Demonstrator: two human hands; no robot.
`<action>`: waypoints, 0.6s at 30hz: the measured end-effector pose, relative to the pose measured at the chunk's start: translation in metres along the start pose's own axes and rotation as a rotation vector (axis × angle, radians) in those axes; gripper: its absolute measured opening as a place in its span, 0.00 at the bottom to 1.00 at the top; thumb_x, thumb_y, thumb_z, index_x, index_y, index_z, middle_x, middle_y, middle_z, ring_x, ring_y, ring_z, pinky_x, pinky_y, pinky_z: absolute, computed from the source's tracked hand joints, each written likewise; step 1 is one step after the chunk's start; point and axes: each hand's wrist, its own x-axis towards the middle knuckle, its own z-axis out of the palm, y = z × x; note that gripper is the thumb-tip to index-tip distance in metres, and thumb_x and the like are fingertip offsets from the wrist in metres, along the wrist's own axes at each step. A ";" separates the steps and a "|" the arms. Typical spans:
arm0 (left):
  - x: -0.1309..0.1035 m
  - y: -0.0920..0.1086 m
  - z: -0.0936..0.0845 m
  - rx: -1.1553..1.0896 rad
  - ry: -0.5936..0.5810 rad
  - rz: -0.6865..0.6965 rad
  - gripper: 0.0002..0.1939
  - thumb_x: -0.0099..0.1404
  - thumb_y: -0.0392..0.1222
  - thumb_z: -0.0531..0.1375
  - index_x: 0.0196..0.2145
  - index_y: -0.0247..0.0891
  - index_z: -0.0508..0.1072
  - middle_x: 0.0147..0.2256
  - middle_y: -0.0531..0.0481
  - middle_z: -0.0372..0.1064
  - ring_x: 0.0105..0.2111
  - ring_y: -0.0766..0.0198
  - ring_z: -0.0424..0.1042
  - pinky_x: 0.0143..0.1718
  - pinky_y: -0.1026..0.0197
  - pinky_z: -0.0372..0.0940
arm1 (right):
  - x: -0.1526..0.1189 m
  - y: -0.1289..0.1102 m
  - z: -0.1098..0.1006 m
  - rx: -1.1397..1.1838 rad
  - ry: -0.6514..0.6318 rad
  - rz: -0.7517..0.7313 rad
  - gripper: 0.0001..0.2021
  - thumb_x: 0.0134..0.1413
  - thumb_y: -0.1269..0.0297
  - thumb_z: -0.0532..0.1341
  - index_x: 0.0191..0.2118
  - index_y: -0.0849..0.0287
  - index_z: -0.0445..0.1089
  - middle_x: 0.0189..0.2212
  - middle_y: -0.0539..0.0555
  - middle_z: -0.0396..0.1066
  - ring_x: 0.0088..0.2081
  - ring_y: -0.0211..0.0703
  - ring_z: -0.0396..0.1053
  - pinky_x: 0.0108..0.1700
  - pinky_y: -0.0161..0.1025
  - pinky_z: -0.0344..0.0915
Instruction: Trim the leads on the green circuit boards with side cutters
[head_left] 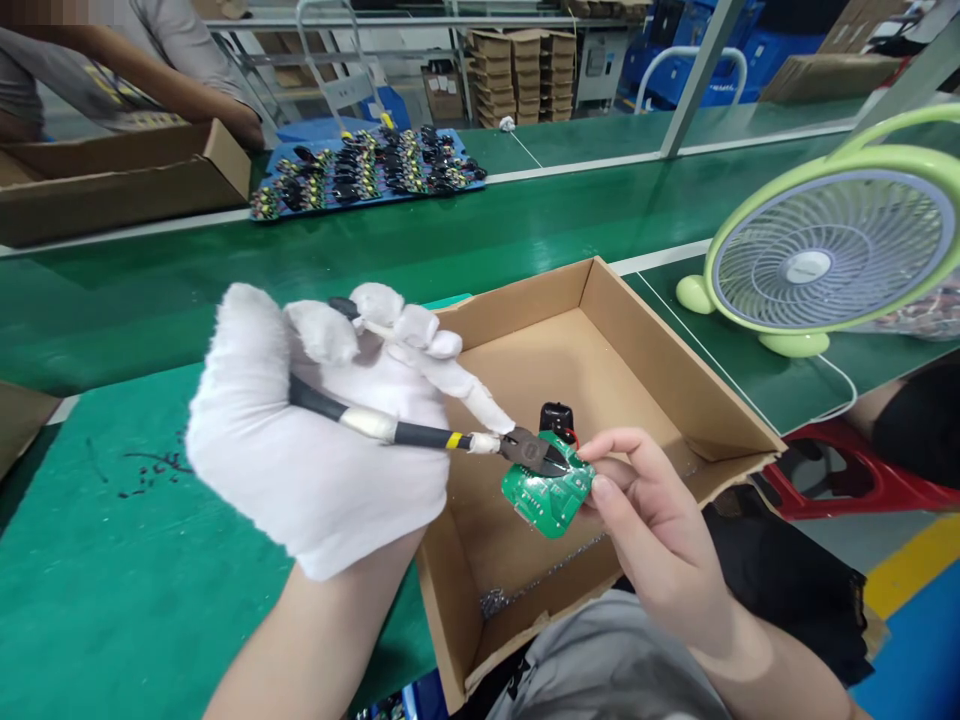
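My left hand [337, 420], in a white glove, is closed around the handles of a pair of cutting pliers [529, 450]. White and yellow tape wraps part of the handles. The plier jaws rest at the face of a green circuit board [551, 500]. My bare right hand [649, 500] pinches the board's right edge between thumb and fingers. Behind the board's upper edge is a black component [556, 417] with a red wire beside it. Board and jaws are above an open cardboard box [525, 340], with small metallic clippings [495, 602] in its near corner.
A blue tray [367, 175] of populated boards lies across the green bench. At the right stands a green desk fan [810, 265]. Dark scraps [157, 465] lie on the green mat at left. Another person's arm [172, 85] is over a cardboard box [120, 190].
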 end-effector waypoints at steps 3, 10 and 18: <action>-0.001 -0.002 0.003 0.007 0.033 0.048 0.23 0.73 0.46 0.52 0.20 0.39 0.58 0.28 0.50 0.62 0.28 0.64 0.69 0.32 0.57 0.71 | 0.000 0.002 -0.001 -0.007 0.010 -0.018 0.04 0.73 0.62 0.58 0.50 0.50 0.67 0.40 0.51 0.78 0.42 0.41 0.78 0.47 0.39 0.76; -0.006 0.008 0.020 0.069 0.218 -0.024 0.28 0.77 0.49 0.44 0.19 0.37 0.50 0.22 0.52 0.57 0.21 0.67 0.64 0.22 0.58 0.64 | -0.002 0.003 -0.001 0.013 0.002 -0.025 0.05 0.74 0.63 0.57 0.50 0.49 0.67 0.42 0.52 0.79 0.45 0.42 0.78 0.49 0.41 0.76; -0.001 0.008 0.017 -0.005 0.114 -0.016 0.28 0.79 0.47 0.40 0.20 0.38 0.42 0.22 0.51 0.49 0.18 0.70 0.57 0.17 0.62 0.58 | 0.000 -0.002 0.001 -0.026 -0.053 -0.013 0.04 0.74 0.63 0.57 0.49 0.50 0.66 0.42 0.50 0.79 0.45 0.38 0.78 0.50 0.37 0.75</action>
